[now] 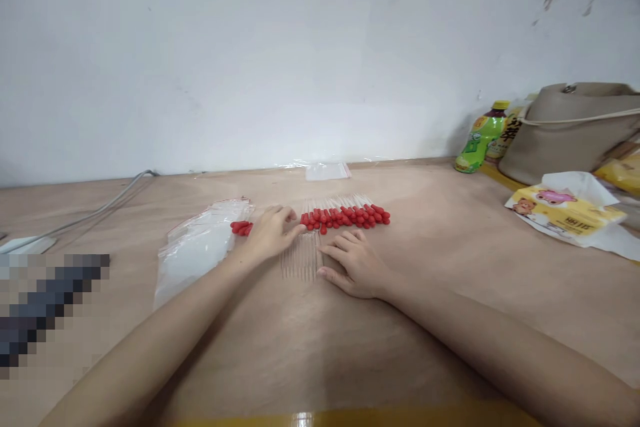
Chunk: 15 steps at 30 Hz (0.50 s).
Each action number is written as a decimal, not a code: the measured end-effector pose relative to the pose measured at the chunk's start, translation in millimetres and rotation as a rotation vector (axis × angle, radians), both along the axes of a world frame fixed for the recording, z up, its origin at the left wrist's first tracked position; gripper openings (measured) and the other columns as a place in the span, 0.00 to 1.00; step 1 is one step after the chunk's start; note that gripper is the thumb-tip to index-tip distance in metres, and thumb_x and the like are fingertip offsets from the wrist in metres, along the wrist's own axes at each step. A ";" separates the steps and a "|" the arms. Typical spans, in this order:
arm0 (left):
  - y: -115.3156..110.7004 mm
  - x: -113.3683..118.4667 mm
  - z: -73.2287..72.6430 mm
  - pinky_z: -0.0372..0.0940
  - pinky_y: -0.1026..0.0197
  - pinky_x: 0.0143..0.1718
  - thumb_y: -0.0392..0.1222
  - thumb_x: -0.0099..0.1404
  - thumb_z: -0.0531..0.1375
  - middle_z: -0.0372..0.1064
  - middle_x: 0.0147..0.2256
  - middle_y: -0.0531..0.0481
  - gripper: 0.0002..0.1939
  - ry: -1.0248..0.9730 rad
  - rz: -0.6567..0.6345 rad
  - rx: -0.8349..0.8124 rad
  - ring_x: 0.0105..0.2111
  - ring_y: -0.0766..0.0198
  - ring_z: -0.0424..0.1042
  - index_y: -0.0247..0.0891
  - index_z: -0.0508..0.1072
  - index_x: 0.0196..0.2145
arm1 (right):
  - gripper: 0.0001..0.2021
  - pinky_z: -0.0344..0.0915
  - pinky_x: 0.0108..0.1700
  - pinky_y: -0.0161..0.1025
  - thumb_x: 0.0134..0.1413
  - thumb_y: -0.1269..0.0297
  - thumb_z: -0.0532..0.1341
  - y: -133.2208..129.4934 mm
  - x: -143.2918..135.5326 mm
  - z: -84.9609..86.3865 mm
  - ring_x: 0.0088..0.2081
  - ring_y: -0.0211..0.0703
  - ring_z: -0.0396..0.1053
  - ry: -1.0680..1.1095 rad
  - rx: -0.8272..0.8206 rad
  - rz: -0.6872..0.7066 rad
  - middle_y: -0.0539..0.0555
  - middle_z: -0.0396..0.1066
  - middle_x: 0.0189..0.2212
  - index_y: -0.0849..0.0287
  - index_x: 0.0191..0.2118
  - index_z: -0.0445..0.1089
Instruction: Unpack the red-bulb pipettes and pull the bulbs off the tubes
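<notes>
A row of thin sticks with red bulb-shaped heads (345, 216) lies in the middle of the table, pale stems pointing toward the wall. More thin sticks (299, 265) lie side by side nearer to me, stems toward me. My left hand (273, 233) rests at the left end of the red row, thumb and forefinger apart beside the nearest heads. It partly covers a small group of red heads (241, 228) on its left. My right hand (356, 265) lies just right of the nearer stems, fingers apart, thumb and forefinger close to the outermost stem.
Clear zip bags (195, 247) lie fanned out at the left, and another small bag (327, 171) is by the wall. A grey cable (107, 203) runs along the left. At the right are a green bottle (483, 137), a beige bag (565, 133) and a yellow tissue pack (567, 210).
</notes>
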<state>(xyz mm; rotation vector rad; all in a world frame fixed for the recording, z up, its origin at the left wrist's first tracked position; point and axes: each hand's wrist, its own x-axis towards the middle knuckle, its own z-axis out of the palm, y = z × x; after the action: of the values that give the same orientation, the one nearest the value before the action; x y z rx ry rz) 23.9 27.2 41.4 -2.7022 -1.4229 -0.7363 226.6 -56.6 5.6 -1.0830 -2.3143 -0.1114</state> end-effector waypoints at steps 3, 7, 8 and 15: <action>11.6 14.2 -4.7 0.59 0.57 0.37 0.51 0.59 0.55 0.67 0.31 0.48 0.13 0.007 0.002 -0.047 0.34 0.57 0.66 0.37 0.66 0.29 | 0.15 0.51 0.41 0.43 0.55 0.55 0.54 -0.3 3.0 -1.0 0.37 0.43 0.60 0.040 0.007 0.002 0.55 0.69 0.35 0.59 0.42 0.68; 19.7 22.5 -9.0 0.59 0.59 0.34 0.48 0.60 0.53 0.66 0.28 0.48 0.12 -0.011 0.017 -0.075 0.32 0.58 0.66 0.37 0.65 0.26 | 0.13 0.51 0.41 0.42 0.55 0.57 0.54 0.9 5.6 -3.4 0.37 0.43 0.60 0.101 0.011 -0.005 0.54 0.68 0.33 0.60 0.39 0.69; 20.5 23.2 -10.4 0.59 0.59 0.33 0.47 0.60 0.53 0.66 0.28 0.48 0.12 -0.019 0.020 -0.079 0.31 0.59 0.66 0.37 0.65 0.26 | 0.12 0.51 0.41 0.42 0.55 0.58 0.55 1.4 5.8 -4.1 0.37 0.43 0.60 0.113 0.015 -0.004 0.54 0.68 0.33 0.60 0.39 0.69; 21.2 21.4 -17.5 0.59 0.62 0.30 0.44 0.63 0.50 0.67 0.25 0.49 0.13 -0.142 0.099 -0.097 0.27 0.62 0.66 0.36 0.65 0.25 | 0.11 0.55 0.41 0.43 0.55 0.59 0.55 4.7 6.7 -8.7 0.37 0.43 0.60 0.162 0.041 0.009 0.55 0.68 0.33 0.60 0.39 0.68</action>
<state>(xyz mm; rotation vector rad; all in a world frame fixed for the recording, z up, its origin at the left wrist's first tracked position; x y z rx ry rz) 45.3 48.4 23.9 -2.6732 -1.6505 -0.8905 233.3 -51.9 -3.1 -1.0224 -2.1637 -0.0644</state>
